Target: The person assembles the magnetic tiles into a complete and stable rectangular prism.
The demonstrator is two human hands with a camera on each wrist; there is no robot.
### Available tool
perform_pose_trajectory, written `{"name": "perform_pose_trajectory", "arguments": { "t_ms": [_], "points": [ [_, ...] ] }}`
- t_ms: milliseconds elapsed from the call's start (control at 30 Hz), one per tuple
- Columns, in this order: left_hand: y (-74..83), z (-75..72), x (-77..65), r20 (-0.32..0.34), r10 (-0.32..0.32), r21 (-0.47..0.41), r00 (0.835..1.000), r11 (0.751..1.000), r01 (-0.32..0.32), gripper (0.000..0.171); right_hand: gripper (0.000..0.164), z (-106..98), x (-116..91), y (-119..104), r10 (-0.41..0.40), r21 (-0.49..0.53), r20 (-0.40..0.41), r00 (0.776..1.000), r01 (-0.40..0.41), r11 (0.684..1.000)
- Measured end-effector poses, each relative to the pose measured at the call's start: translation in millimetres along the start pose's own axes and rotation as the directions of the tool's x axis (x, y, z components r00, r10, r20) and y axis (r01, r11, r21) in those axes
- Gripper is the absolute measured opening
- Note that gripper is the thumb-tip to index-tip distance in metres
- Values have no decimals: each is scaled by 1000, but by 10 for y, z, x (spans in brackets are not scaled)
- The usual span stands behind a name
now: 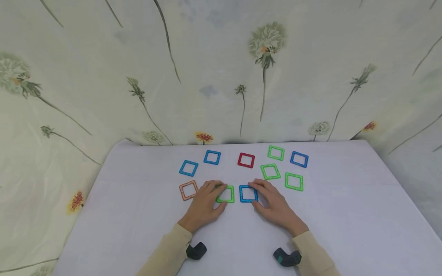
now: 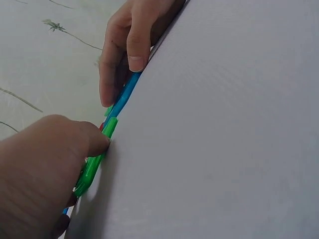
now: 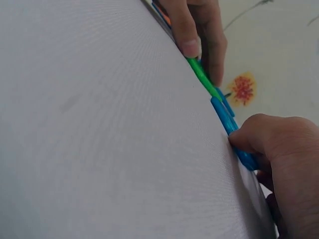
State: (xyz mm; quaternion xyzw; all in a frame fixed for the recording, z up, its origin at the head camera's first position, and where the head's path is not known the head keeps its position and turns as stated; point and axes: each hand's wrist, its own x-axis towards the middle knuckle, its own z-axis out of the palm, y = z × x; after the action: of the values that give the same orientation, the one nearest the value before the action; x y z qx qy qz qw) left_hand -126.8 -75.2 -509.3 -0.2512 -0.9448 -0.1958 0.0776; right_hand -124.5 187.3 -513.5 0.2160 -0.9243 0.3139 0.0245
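In the head view, my left hand (image 1: 205, 203) grips a green square frame tile (image 1: 233, 194) by its left side, thumb at the near edge and fingers at the far edge. My right hand (image 1: 274, 203) holds a blue square frame tile (image 1: 241, 194) by its right side in the same way. A narrow gap separates the two tiles, which face each other side by side at the table. Both wrist views show the green tile (image 2: 92, 172) and the blue tile (image 3: 227, 119) nearly edge-on. Close beside the left hand lies an orange square tile (image 1: 182, 193), partly covered by it.
Beyond the hands, two blue tiles (image 1: 186, 174) lie at the left and a red tile (image 1: 245, 166) in the middle. Several green tiles (image 1: 294, 188) and a darker blue one (image 1: 298, 165) lie at the right. A flowered cloth (image 1: 214, 115) hangs behind the white table (image 1: 138, 214).
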Motion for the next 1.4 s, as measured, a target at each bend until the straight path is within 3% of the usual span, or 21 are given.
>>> {"name": "perform_pose_trajectory", "arguments": {
  "t_ms": [600, 1100, 1400],
  "points": [
    [-9, 7, 97, -2, 36, 0, 999, 999, -36, 52, 57, -8, 41, 4, 5, -13, -3, 1000, -5, 1000],
    [-42, 41, 152, 23, 11, -95, 1000, 995, -8, 52, 54, -23, 111, 12, -15, -8, -14, 1000, 15, 1000],
    [-18, 47, 126, 42, -7, -104, 999, 994, 11, 52, 53, -36, 95, -19, -25, -11, -4, 1000, 25, 1000]
  ]
}}
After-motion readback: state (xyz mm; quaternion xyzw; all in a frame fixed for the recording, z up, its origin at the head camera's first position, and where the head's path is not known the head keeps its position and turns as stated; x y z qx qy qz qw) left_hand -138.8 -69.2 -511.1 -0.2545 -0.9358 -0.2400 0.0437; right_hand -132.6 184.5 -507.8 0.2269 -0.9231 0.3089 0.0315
